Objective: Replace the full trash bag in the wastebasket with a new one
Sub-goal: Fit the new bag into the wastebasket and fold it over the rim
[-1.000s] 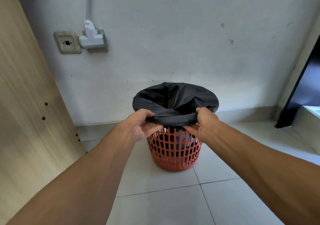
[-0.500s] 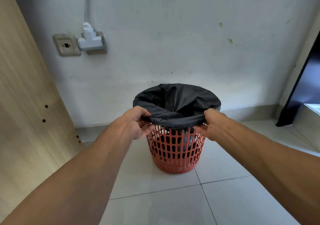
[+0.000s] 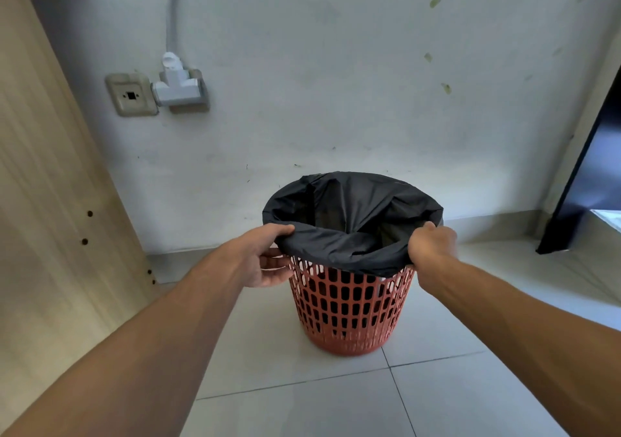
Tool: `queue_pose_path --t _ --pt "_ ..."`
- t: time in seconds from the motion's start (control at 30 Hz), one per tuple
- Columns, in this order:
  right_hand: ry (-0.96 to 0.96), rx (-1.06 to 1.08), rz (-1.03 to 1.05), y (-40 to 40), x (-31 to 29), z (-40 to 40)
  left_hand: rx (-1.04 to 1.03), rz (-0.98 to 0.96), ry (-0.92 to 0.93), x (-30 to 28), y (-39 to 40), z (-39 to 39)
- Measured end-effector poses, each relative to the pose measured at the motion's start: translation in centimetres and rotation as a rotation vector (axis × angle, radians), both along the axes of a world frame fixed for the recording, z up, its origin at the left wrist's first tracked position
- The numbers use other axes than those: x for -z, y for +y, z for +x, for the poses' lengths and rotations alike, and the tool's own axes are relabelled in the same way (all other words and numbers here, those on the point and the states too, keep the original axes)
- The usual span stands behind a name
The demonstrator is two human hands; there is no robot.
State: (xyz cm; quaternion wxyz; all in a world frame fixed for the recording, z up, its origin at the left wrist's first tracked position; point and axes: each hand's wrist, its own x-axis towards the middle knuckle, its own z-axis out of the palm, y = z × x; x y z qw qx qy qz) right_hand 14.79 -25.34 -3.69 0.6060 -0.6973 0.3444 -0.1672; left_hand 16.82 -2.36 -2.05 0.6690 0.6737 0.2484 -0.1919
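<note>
Both hands pinch black bag (image 3: 349, 235) rim over basket (image 3: 346, 315): left hand (image 3: 265, 258), right hand (image 3: 430, 245).

No readable text, label or number shows anywhere.

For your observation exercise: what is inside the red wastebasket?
A black trash bag lines the red wastebasket, its edge folded over the rim. The bag's creased inside shows; its bottom is hidden.

Scuffed white wall (image 3: 336, 67) with socket (image 3: 131, 95), pale tiled floor (image 3: 302, 409), wooden panel (image 3: 40, 201) at left
</note>
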Motion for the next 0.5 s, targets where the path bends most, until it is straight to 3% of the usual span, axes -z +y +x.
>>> queue_pose_path --t 0.23,0.5 --pt "-0.033 -0.054 -0.308 0.0 0.5 0.1 -0.238 -0.297 -0.033 -0.6 0.6 0.1" --pt "-0.249 -0.162 -0.614 0.9 2.0 -1.8 -0.374 -0.151 -0.162 1.1 0.1 0.2"
